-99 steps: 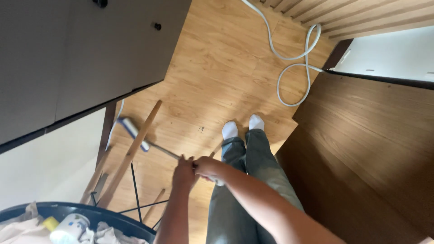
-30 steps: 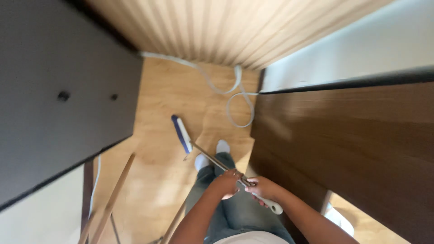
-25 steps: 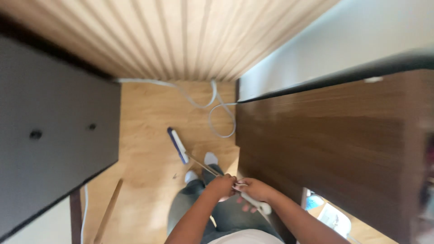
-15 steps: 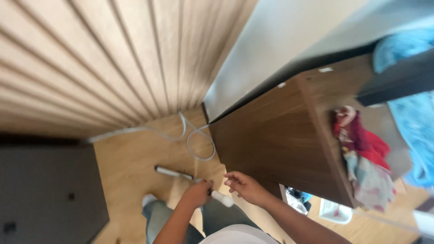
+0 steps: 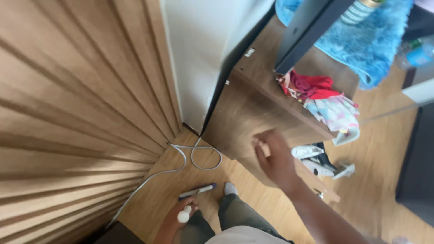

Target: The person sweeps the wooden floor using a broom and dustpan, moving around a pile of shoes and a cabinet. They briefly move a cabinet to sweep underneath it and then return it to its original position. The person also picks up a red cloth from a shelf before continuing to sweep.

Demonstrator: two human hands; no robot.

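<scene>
My left hand (image 5: 174,222) is low in the head view, closed around the white-tipped handle (image 5: 183,216) of a long floor sweeper. The sweeper's dark flat head (image 5: 197,191) lies on the wooden floor just ahead of my white-socked foot (image 5: 230,188). My right hand (image 5: 273,159) is lifted in front of the brown wooden cabinet (image 5: 246,115), blurred, with its fingers loosely spread and nothing in it. It is well apart from the handle.
A white cable (image 5: 195,156) loops on the floor by the slatted wooden wall (image 5: 77,104). Red and patterned clothes (image 5: 323,97) lie on the cabinet top under a dark panel (image 5: 307,31). White shoes (image 5: 316,162) sit on the floor to the right, and a blue fluffy blanket (image 5: 379,40) is beyond.
The view has swung up and to the right. My right hand has let go of the sweeper handle and risen toward the cabinet; my left hand keeps the handle.
</scene>
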